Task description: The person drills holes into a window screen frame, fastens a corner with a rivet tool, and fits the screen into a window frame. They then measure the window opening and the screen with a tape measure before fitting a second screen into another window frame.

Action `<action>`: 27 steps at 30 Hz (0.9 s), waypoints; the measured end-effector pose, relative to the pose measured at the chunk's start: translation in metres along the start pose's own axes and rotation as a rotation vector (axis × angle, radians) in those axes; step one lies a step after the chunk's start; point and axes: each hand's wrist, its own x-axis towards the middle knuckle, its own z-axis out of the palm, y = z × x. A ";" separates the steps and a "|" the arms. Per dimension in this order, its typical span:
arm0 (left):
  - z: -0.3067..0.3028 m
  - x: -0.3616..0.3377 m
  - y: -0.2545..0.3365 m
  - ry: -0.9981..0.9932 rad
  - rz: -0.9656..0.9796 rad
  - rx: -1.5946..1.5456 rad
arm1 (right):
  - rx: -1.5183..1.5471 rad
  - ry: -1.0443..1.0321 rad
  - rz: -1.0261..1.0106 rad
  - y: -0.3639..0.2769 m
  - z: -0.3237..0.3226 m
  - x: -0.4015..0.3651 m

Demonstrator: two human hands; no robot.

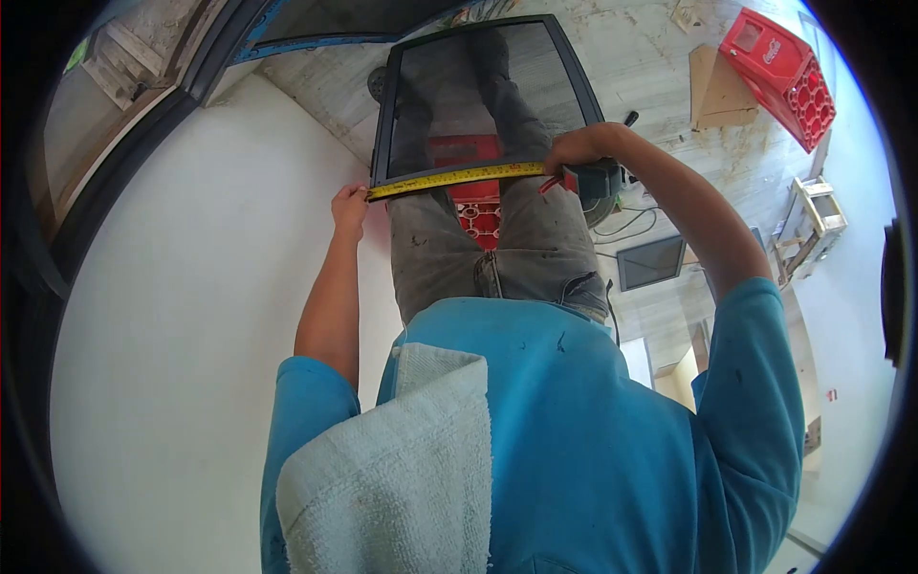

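A glass panel in a dark frame (382,124) lies across my thighs, and my legs show through the glass. The yellow blade of a tape measure (454,177) is stretched along the panel's near edge. At the panel's near left corner, my left hand (350,209) pinches the blade's end. My right hand (578,147) is closed around the tape measure at the near right corner, by its dark case (597,180). The right fingertips are partly hidden by the hand itself.
A red crate (481,220) shows between my legs. White wall (191,287) rises close on my left, beside a dark window frame (201,77). To the right are cardboard (719,91), another red crate (770,57), a dark panel (650,263) and a wooden stand (820,212).
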 end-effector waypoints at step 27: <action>0.017 0.002 0.007 0.143 0.357 0.833 | -0.289 0.235 -0.029 0.139 -0.009 -0.029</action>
